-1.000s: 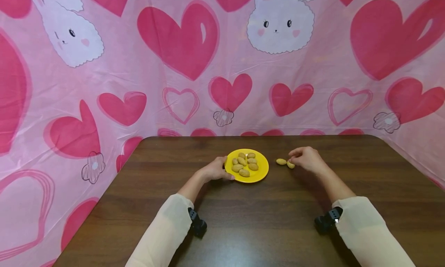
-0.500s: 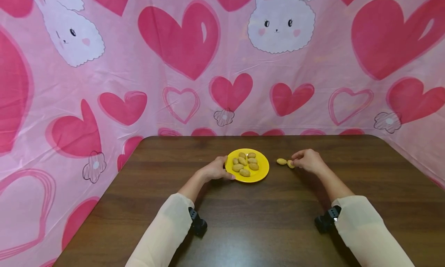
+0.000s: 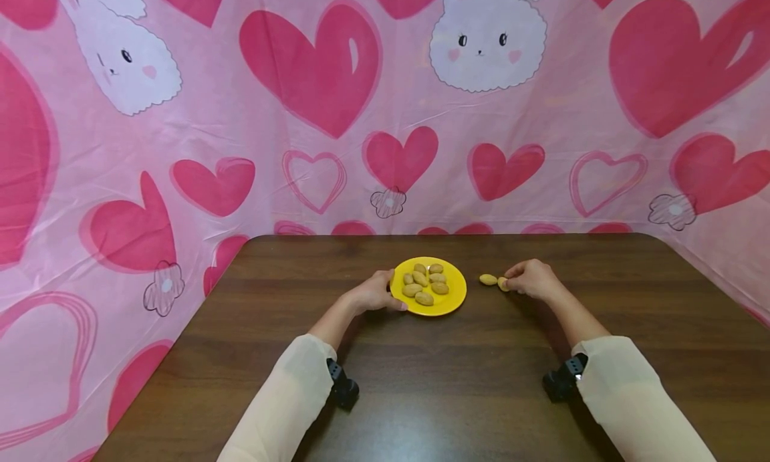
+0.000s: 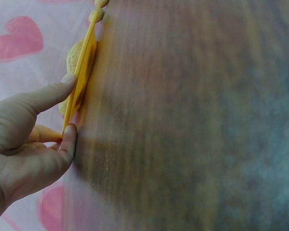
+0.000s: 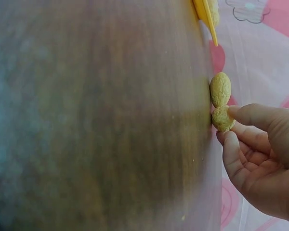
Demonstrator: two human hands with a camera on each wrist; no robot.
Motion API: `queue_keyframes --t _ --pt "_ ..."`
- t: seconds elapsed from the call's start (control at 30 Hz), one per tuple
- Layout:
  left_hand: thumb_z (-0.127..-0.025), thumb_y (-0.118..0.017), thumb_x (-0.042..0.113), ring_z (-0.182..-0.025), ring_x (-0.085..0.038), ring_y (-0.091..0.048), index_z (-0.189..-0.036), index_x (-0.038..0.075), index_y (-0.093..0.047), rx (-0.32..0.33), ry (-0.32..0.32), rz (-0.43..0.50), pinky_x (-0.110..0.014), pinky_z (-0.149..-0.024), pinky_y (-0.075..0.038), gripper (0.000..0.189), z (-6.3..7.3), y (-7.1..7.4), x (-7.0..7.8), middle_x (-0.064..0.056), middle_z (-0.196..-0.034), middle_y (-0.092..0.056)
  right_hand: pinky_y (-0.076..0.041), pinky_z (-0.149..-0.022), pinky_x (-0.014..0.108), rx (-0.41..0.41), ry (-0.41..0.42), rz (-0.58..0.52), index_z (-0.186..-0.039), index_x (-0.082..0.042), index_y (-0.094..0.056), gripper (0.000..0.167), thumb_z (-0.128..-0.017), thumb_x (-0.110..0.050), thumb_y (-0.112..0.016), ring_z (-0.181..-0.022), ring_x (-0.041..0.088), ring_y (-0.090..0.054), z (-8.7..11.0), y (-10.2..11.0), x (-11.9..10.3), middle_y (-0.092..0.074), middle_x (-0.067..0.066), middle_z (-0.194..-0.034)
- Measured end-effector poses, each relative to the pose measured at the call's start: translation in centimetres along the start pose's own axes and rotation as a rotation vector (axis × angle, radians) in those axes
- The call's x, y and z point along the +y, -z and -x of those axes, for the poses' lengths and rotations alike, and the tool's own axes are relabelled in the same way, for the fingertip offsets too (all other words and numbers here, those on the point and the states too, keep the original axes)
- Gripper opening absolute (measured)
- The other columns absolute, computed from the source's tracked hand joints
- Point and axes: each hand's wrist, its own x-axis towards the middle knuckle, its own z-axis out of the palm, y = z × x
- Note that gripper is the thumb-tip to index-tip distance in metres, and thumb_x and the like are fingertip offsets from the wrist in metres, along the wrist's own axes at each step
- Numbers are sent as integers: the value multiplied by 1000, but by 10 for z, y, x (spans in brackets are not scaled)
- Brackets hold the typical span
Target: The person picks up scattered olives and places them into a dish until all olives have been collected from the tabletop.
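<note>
My left hand (image 3: 375,293) pinches the left rim of a yellow plate (image 3: 448,304). In the left wrist view its thumb (image 4: 58,93) lies on the plate's upper side, with fingers beneath the rim. Several small, wrinkled tan ovals, like nuts in their shells, lie on the plate. To the right, my right hand (image 3: 533,279) pinches one such tan oval (image 5: 222,118) between thumb and fingers, low at the tabletop. A second tan oval (image 5: 220,89) lies end to end with it, touching or nearly so, on the side toward the plate.
Both hands work near the far side of a brown wooden table (image 3: 445,382). Behind its back edge hangs a pink cloth (image 3: 385,174) printed with hearts and rabbits. A black wrist camera (image 3: 343,385) is strapped to the left wrist, another wrist camera (image 3: 564,380) to the right.
The right hand has shifted slightly back toward me, its fingertips now at the right end of the tan oval. The left hand and the plate stay put.
</note>
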Motion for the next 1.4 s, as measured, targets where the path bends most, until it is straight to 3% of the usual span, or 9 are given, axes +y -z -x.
queue_keyframes --t 0.33,0.7,0.97,1.4 --pt "-75 -76 13 -127 -29 -30 -144 0 -26 -6 -6 13 -42 -109 -17 86 0 0 -1 -17 -145 -27 -45 -52 27 5 25 32 -92 6 -67 23 -79 -13 -68 -60 11 -55 -1 -2 -1 -63 1 -67" --pt "-75 -76 14 -128 -29 -29 -144 -1 -26 -5 -20 6 -42 -110 -17 86 0 0 -1 -18 -144 -27 -42 -61 30 113 93 79 -90 2 -69 23 -78 -18 -70 -72 21 -54 0 -4 -1 -67 7 -78" --pt "-76 -76 14 -128 -29 -30 -144 1 -26 -3 -9 19 -42 -109 -17 86 2 0 -1 -17 -145 -26 -43 -62 29 153 110 50 -95 3 -68 26 -80 -19 -70 -76 22 -53 -2 -6 -5 -66 10 -83" --pt "-76 -76 15 -127 -28 -30 -144 1 -27 -4 -16 2 -41 -110 -17 85 -2 0 -1 -17 -144 -27 -46 -67 30 127 127 5 -101 4 -66 27 -83 -17 -67 -78 24 -52 -4 -10 -15 -65 12 -89"
